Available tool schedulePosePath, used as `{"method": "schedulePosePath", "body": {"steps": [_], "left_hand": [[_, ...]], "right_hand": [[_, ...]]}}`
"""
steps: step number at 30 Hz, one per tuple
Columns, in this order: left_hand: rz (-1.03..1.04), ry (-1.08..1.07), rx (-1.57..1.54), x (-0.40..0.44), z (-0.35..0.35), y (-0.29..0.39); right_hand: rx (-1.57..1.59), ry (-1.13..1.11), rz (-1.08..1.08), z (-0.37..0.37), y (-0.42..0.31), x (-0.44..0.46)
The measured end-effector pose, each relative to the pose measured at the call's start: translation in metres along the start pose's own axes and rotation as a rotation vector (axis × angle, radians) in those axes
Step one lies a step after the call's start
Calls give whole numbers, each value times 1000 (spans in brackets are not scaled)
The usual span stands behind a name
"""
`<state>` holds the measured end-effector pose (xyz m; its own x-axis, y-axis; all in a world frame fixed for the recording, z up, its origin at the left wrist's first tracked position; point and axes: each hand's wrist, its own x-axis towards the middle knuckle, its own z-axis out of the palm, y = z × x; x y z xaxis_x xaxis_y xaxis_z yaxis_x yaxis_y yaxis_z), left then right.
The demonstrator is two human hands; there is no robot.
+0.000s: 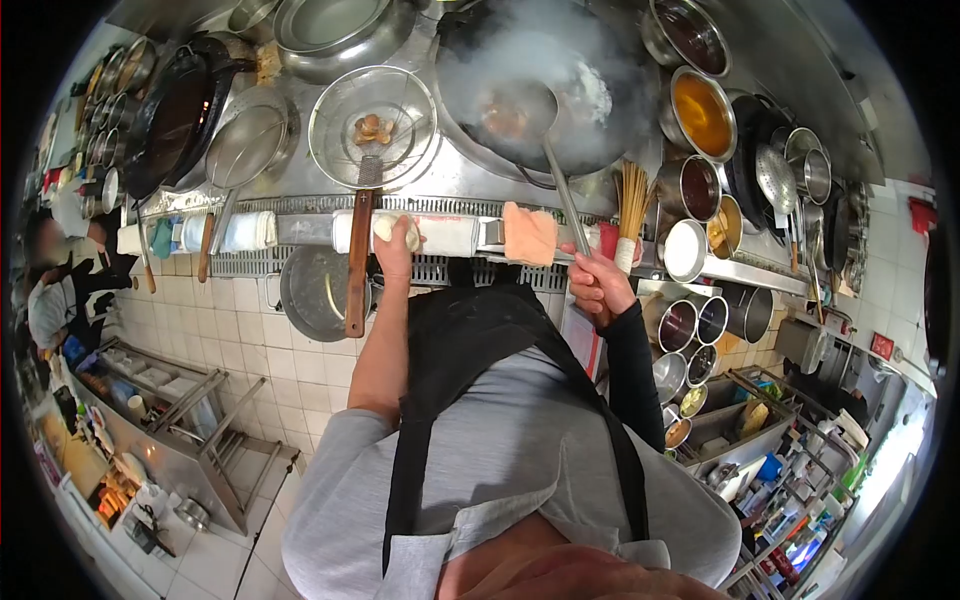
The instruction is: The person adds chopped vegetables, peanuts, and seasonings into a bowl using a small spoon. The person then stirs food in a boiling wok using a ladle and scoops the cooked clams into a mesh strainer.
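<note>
My right hand [600, 283] is closed around the handle of a long metal ladle [565, 195]. The ladle's bowl reaches into a large dark wok [610, 145], where steam hides much of the food. At the stove's front rail, my left hand [398, 248] is closed on a pale bunched cloth [383, 228]. Just left of that hand runs the wooden handle [358, 265] of a wire strainer [330, 130]. The strainer rests over a metal bowl and carries several brown pieces [372, 129]. An orange cloth [530, 234] hangs on the rail between my hands.
A bamboo brush [632, 195] stands right of the wok. Beside it are metal bowls, one with orange liquid [700, 112]. Left are a perforated strainer [245, 145] and another dark wok [170, 125]. A pan [322, 300] hangs below the rail. Another person [60, 300] stands far left.
</note>
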<state>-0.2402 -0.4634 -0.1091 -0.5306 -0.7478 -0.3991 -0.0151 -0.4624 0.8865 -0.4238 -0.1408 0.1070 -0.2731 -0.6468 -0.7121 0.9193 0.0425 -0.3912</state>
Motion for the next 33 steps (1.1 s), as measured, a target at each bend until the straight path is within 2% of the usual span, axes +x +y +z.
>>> {"method": "schedulePosePath", "body": {"steps": [3, 7, 13, 16, 22, 25, 28, 33], "left_hand": [[6, 0, -8, -2, 3, 3], [41, 17, 13, -4, 3, 4], [36, 1, 16, -2, 3, 5], [11, -7, 20, -3, 3, 7], [2, -12, 24, -3, 3, 9], [2, 8, 8, -1, 2, 3], [10, 9, -13, -1, 0, 1], [10, 19, -2, -4, 5, 9]], "right_hand": [[-155, 98, -56, 1, 10, -8], [-157, 126, -62, 2, 5, -28], [-324, 262, -76, 0, 11, -25], [-78, 98, -76, -14, 9, -16], [-317, 222, -80, 0, 1, 4], [-326, 230, -75, 10, -5, 3], [-151, 120, -86, 1, -5, -1], [-388, 313, -142, 10, 13, -6]]}}
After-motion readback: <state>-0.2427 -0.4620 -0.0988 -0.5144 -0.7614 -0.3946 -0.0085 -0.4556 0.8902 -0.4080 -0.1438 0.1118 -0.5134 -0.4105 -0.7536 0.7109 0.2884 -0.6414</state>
